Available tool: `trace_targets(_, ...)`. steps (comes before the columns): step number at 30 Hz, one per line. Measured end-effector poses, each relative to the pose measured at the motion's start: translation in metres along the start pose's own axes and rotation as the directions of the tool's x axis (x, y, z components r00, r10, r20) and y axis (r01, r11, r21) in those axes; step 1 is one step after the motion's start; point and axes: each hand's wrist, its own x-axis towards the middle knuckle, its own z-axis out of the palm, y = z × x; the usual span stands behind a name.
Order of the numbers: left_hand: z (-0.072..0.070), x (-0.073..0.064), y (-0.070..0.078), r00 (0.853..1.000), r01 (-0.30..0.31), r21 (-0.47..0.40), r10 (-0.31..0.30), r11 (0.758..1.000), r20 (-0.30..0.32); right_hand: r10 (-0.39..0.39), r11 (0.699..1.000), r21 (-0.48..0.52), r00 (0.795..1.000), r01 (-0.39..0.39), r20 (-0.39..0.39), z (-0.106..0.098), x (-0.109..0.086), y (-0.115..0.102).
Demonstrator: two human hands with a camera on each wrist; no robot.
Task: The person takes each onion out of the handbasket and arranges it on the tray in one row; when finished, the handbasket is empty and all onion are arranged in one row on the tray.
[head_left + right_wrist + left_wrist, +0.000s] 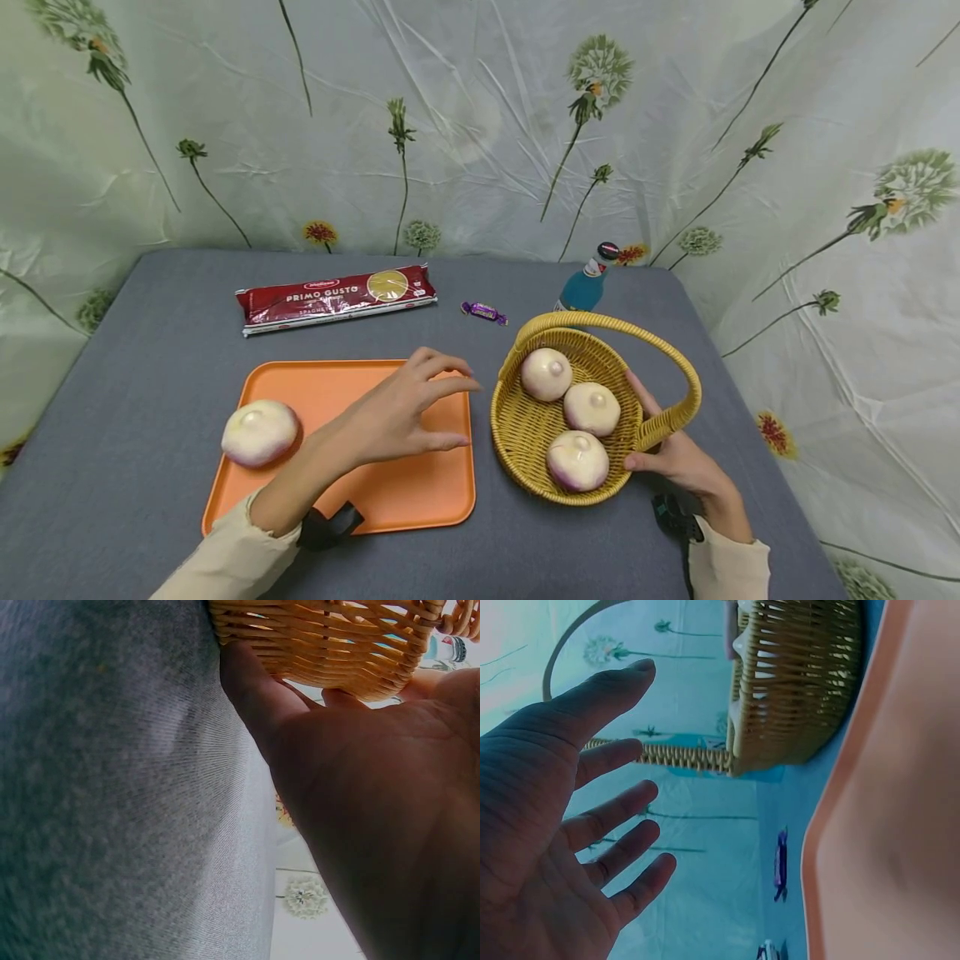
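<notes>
My left hand [405,408] hovers over the right part of an orange tray [375,500], its fingers spread and slightly bent with nothing between them. The fingertips point toward a yellow wicker basket [525,450], which stands just right of the tray with its handle raised. Three round white-and-purple vegetables [592,408] that look like onions lie inside it. One more such vegetable [258,433] sits at the tray's left edge. My right hand [678,458] holds the basket's right side near the handle's foot. In the right wrist view, its thumb [259,697] presses the woven wall from outside.
Behind the tray lies a red spaghetti pack [337,298], with a purple wrapped candy [484,312] to its right. A bottle of blue drink [585,287] stands behind the basket. A flowered curtain [480,125] borders the grey tabletop [135,400].
</notes>
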Motion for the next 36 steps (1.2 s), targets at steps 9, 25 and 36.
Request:
trace_targets(9,0.011,0.017,0.009,0.998,-0.028,-0.039,0.031,0.999,0.058,-0.009,1.0,0.007,1.0,0.009,0.002,-0.001,-0.001,0.001)
trace_targets(25,0.05,0.059,0.035,0.981,-0.149,-0.072,0.156,0.986,0.116,-0.01,1.0,0.016,1.0,0.01,0.009,-0.001,0.0,0.0)
trace_targets(36,0.078,0.078,0.043,0.967,-0.129,-0.113,0.15,0.985,0.205,-0.002,1.0,0.023,1.0,0.002,0.009,0.0,0.0,-0.001)
